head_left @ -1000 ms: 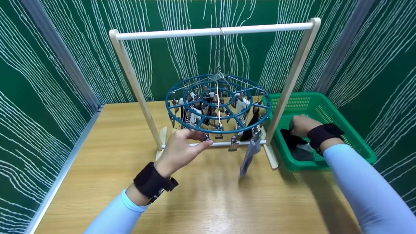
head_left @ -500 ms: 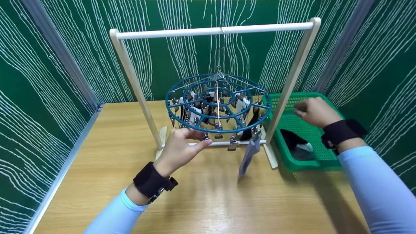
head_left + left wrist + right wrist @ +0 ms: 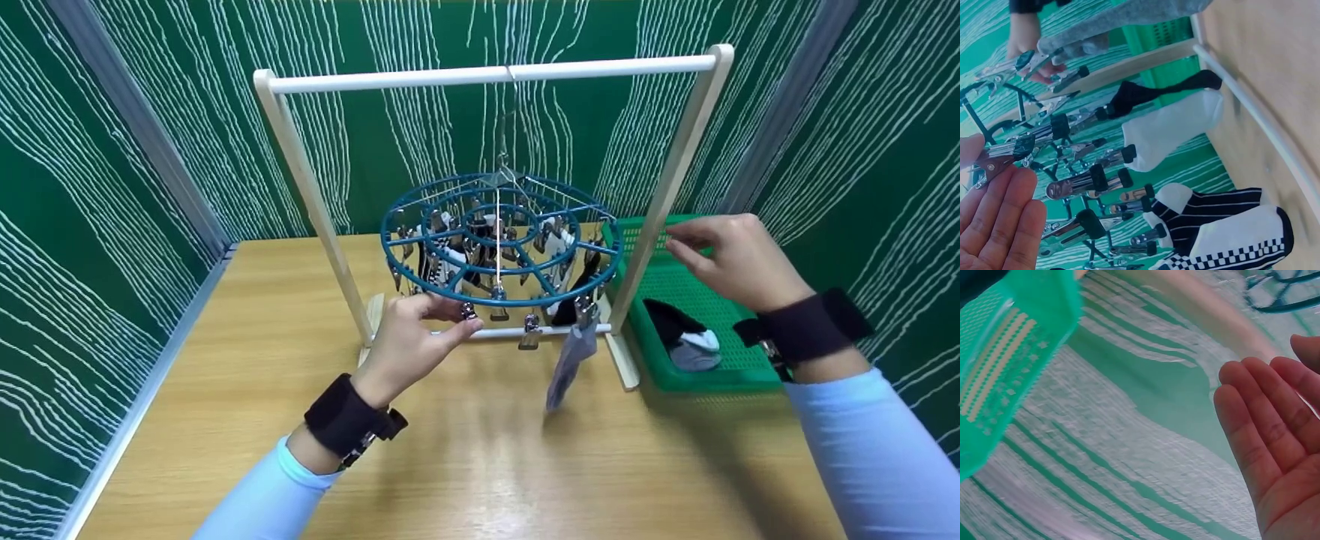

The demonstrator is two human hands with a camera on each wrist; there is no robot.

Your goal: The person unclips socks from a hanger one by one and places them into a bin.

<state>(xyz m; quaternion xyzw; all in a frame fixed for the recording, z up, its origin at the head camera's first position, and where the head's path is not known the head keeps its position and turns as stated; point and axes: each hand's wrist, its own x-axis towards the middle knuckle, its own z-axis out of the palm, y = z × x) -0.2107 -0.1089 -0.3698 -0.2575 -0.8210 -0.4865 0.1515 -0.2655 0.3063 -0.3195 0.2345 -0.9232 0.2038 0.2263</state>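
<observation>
My left hand (image 3: 409, 337) pinches a metal clip (image 3: 1002, 154) between thumb and forefinger at the front rim of a round teal drying hanger (image 3: 517, 303). No sock is in that clip. Above the green basket (image 3: 720, 384), my right hand (image 3: 750, 259) has its fingers extended; its palm is bare in the right wrist view. Socks hang from other clips: a grey sock (image 3: 571, 364) at the front right, and a black sock (image 3: 1145, 94), a white sock (image 3: 1182, 126) and black-and-white patterned socks (image 3: 1241, 228) farther in.
A wooden stand with a white top bar (image 3: 390, 80) carries the hanger. Its right post (image 3: 671, 180) rises between hanger and basket. Black, white and grey socks (image 3: 694, 355) lie in the basket. Green walls with white lines enclose the wooden table (image 3: 450, 472) at the back and sides.
My right hand has lifted out of the basket without a sock, its fingers now straighter, uncovering the socks lying there. My left hand keeps its pinch on the clip.
</observation>
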